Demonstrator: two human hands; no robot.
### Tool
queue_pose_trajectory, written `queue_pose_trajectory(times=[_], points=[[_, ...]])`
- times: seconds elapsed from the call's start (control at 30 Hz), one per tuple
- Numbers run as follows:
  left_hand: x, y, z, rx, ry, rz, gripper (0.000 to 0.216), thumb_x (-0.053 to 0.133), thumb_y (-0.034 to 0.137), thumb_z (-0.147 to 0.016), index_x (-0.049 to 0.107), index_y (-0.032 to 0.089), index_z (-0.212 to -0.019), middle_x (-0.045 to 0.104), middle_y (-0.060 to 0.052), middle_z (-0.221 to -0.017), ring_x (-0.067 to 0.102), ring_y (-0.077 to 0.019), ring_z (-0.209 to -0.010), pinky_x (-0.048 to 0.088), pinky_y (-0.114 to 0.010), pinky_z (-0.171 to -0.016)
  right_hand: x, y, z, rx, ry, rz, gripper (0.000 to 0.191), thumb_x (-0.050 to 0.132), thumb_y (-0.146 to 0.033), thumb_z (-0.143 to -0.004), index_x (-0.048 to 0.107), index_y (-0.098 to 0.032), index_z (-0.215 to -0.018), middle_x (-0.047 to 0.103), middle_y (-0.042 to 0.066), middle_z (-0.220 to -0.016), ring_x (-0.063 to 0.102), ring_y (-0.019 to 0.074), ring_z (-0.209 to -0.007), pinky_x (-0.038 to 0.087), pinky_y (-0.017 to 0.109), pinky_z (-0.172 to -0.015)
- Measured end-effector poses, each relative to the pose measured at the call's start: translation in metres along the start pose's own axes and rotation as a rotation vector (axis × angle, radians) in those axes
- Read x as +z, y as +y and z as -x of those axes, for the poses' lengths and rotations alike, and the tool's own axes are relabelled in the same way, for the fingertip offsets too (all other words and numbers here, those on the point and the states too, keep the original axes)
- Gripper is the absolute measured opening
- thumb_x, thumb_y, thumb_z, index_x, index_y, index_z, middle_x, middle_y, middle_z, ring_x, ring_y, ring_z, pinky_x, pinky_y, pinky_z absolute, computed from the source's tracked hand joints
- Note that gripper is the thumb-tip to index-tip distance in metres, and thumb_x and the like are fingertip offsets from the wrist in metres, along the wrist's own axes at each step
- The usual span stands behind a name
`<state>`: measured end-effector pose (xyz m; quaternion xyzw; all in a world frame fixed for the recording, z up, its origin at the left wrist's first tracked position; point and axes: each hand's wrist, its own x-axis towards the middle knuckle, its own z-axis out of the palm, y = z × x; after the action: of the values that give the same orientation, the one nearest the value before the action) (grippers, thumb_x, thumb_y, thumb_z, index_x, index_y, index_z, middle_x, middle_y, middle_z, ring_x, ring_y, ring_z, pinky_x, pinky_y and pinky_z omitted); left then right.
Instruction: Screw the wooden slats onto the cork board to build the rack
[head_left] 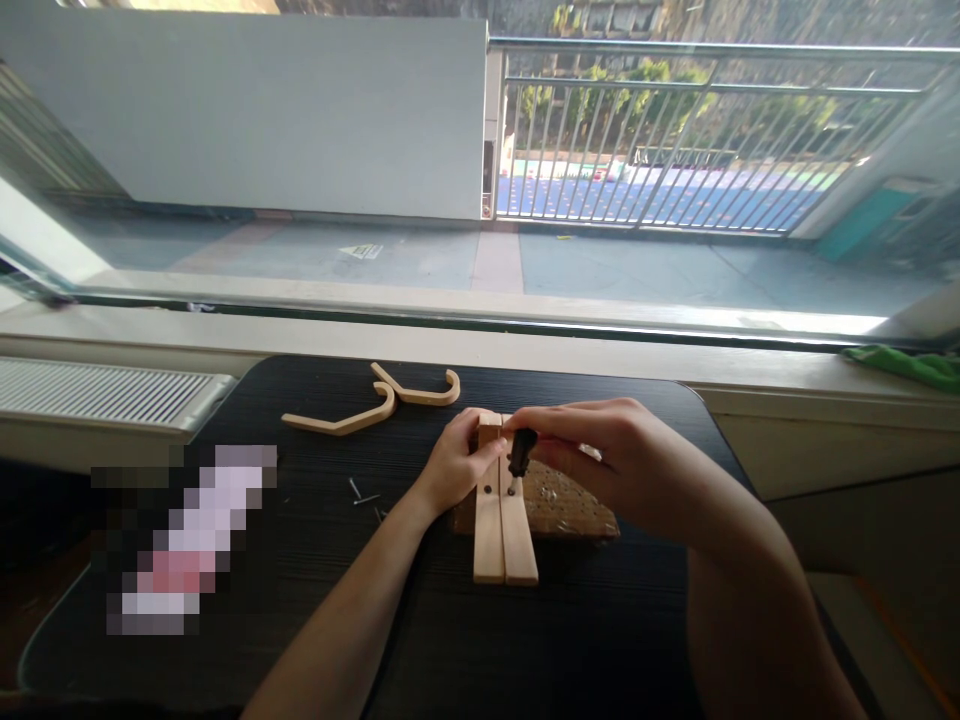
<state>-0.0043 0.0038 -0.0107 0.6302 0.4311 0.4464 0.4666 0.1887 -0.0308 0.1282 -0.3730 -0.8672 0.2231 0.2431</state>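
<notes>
Two light wooden slats (502,530) lie side by side on a brown board (570,508) on the black table (315,560). My left hand (452,462) grips the far end of the left slat, fingers curled round it. My right hand (600,452) pinches the black handle of a small screwdriver (520,452), standing upright with its tip at a hole in the right slat. A few loose screws (361,493) lie on the table left of my left wrist.
Two curved wooden hook pieces (375,402) lie at the table's far side. A blurred pink and white patch (187,540) sits at the left. Beyond are a window sill, a radiator grille (97,392), a green cloth (911,365) and a balcony railing.
</notes>
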Motion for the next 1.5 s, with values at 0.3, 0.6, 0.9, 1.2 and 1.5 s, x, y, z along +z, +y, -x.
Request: queue_pose_trajectory(times=[0.3, 0.6, 0.9, 1.2, 1.5], points=[[0.0003, 0.0007, 0.0004, -0.037, 0.003, 0.032, 0.008, 0.064, 0.016, -0.075, 0.063, 0.017, -0.082, 0.065, -0.004, -0.087, 0.059, -0.0184, -0.084, 0.049, -0.028, -0.074, 0.0004, -0.0008, 0.0006, -0.02, -0.002, 0.002, 0.033, 0.054, -0.017, -0.094, 0.069, -0.025, -0.123, 0.076, 0.003, -0.089, 0.066, 0.0138, -0.07, 0.045, 0.023, -0.065], [-0.0001, 0.0029, 0.0007, -0.039, 0.007, 0.018, 0.008, 0.064, 0.016, -0.075, 0.061, 0.018, -0.082, 0.063, -0.004, -0.083, 0.058, -0.0178, -0.081, 0.048, -0.028, -0.073, 0.0009, -0.0027, 0.001, -0.012, 0.002, 0.012, 0.033, 0.054, -0.016, -0.094, 0.069, -0.024, -0.122, 0.075, 0.002, -0.088, 0.065, 0.0134, -0.069, 0.044, 0.022, -0.064], [0.0003, 0.0038, 0.0008, -0.041, 0.007, 0.034, 0.008, 0.065, 0.015, -0.074, 0.06, 0.018, -0.08, 0.061, -0.002, -0.08, 0.056, -0.0165, -0.078, 0.047, -0.026, -0.07, 0.0012, -0.0057, 0.0012, 0.032, -0.011, 0.051, 0.023, 0.058, -0.02, -0.092, 0.069, -0.023, -0.112, 0.068, -0.002, -0.073, 0.056, 0.0106, -0.061, 0.039, 0.022, -0.06], [0.0008, -0.0001, 0.0002, -0.046, 0.003, 0.034, 0.007, 0.063, 0.016, -0.075, 0.058, 0.017, -0.08, 0.06, -0.002, -0.079, 0.055, -0.0167, -0.077, 0.046, -0.026, -0.07, 0.0014, -0.0093, -0.0007, 0.087, 0.01, 0.084, 0.015, 0.06, -0.024, -0.091, 0.067, -0.022, -0.104, 0.069, -0.003, -0.075, 0.059, 0.0109, -0.063, 0.038, 0.023, -0.06], [0.0004, -0.0024, 0.0007, -0.034, 0.0, 0.025, 0.008, 0.064, 0.017, -0.074, 0.059, 0.018, -0.08, 0.061, -0.003, -0.083, 0.056, -0.0178, -0.081, 0.048, -0.028, -0.072, 0.0023, -0.0099, 0.0018, 0.102, 0.011, 0.109, 0.011, 0.061, -0.027, -0.091, 0.063, -0.022, -0.1, 0.068, -0.005, -0.073, 0.059, 0.0111, -0.062, 0.038, 0.023, -0.058]])
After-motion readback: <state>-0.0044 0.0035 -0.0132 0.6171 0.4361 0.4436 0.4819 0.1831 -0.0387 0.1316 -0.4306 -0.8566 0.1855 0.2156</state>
